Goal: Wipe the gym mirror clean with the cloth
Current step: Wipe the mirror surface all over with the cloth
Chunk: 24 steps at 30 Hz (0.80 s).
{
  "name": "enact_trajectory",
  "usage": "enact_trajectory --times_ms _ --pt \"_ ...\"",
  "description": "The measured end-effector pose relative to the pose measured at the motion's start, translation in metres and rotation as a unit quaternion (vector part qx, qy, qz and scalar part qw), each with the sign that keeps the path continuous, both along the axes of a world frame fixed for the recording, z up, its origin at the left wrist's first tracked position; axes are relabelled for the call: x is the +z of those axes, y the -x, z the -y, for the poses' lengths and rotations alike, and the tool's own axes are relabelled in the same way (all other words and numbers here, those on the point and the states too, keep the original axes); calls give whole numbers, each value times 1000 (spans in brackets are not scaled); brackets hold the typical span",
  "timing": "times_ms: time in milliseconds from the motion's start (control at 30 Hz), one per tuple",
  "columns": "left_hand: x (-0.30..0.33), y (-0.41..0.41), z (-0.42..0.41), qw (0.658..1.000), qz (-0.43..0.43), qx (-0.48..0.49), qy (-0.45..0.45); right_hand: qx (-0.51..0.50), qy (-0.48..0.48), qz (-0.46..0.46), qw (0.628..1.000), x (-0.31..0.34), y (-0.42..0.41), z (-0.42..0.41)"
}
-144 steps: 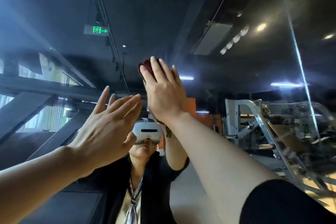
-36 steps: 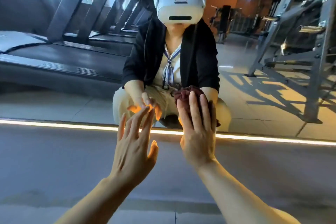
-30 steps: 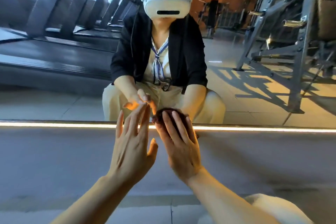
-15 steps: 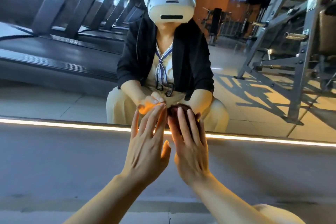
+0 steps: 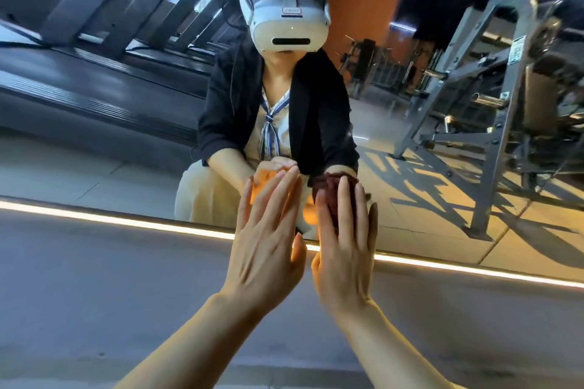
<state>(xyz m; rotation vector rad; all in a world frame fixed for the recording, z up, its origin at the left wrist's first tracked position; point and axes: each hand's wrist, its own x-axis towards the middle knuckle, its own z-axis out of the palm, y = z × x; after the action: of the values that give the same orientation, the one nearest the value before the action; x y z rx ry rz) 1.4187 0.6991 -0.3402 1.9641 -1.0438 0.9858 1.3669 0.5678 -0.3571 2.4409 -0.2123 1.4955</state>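
My right hand [image 5: 343,249] lies flat, fingers straight and close together, and presses a crumpled dark maroon cloth [image 5: 331,196] against the lower part of the large wall-mounted gym mirror [image 5: 442,224]. I do not pinch or curl round the cloth; it is trapped between my palm side and the glass, and only its bunched upper edge shows past my fingertips [image 5: 344,183]. A flat hand suits the work, I judge, because it spreads pressure across the wad and lets it slide without folding out from under me.

My left hand [image 5: 267,240] is just beside the right, also spread and relaxed, holding nothing. Its fingertips reach the glass near their own reflection, though I cannot tell whether they actually touch. Its likely purpose is to steady me in a low crouch.

Below both hands runs a thin glowing light strip [image 5: 126,220] along the mirror's bottom edge, and beneath that a plain grey wall base [image 5: 94,278]. The cloth sits just above the strip, so I appear to be working the lowest band of glass.

Farther out, the mirror reflects a grey steel weight machine frame [image 5: 493,136] at right and dark treadmill decks [image 5: 94,73] at left.
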Motion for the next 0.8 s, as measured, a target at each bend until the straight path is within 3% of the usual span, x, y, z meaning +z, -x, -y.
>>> enact_trajectory --times_ms 200,433,633,800 --pt "2 3 12 1000 21 13 15 -5 -60 93 994 78 -19 -8" --pt "10 1 19 998 37 -14 55 -36 -24 33 999 21 -1 -11" --pt "59 -6 16 996 71 8 56 -66 1 101 993 133 -22 -9" --pt "93 -21 6 993 116 5 8 -85 22 69 994 95 -10 -7"
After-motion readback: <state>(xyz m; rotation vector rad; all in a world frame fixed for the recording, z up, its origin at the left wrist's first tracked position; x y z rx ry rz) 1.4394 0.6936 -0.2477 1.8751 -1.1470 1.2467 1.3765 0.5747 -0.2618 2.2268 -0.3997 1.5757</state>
